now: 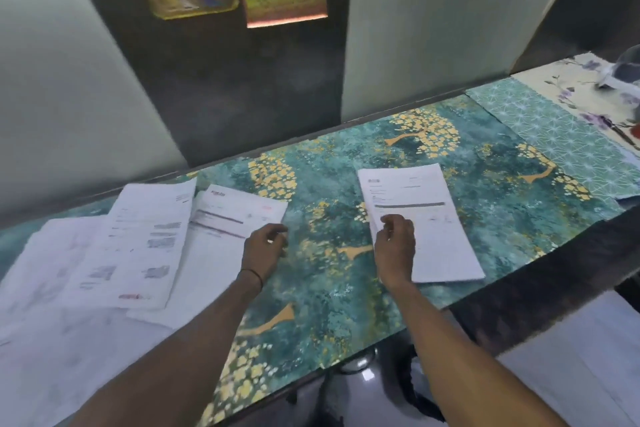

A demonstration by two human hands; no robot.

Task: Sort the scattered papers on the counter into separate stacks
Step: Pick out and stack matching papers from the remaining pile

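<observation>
Left of the sorted stack [433,218], where my right hand [394,243] rests curled, the scattered pile [138,253] meets my nearer left hand [266,246], also curled; can't tell either grip.

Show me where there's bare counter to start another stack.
Bare counter lies between the scattered papers and the neat stack, and again between that stack and the star-patterned mat. The left end is crowded with overlapping sheets.
</observation>
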